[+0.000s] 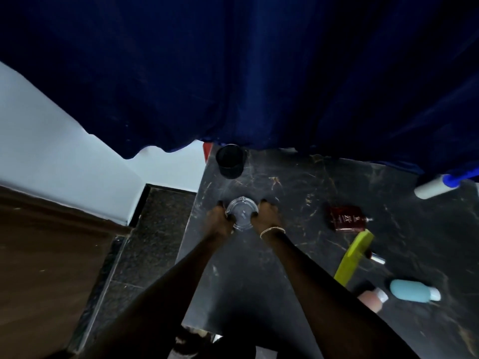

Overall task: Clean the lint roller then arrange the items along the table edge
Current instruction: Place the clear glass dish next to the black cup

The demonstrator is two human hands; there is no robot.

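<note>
A clear glass dish sits near the left edge of the dark marble table. My left hand grips its left side and my right hand, with a thin bracelet at the wrist, grips its right side. The white lint roller with a blue handle lies at the far right, partly under the blue curtain. A dark red perfume bottle, a lime green comb, a light blue bottle and a pink bottle lie on the right part of the table.
A black cup stands at the table's far left corner. A dark blue curtain hangs over the back of the table. To the left lie dark speckled floor tiles and a brown surface.
</note>
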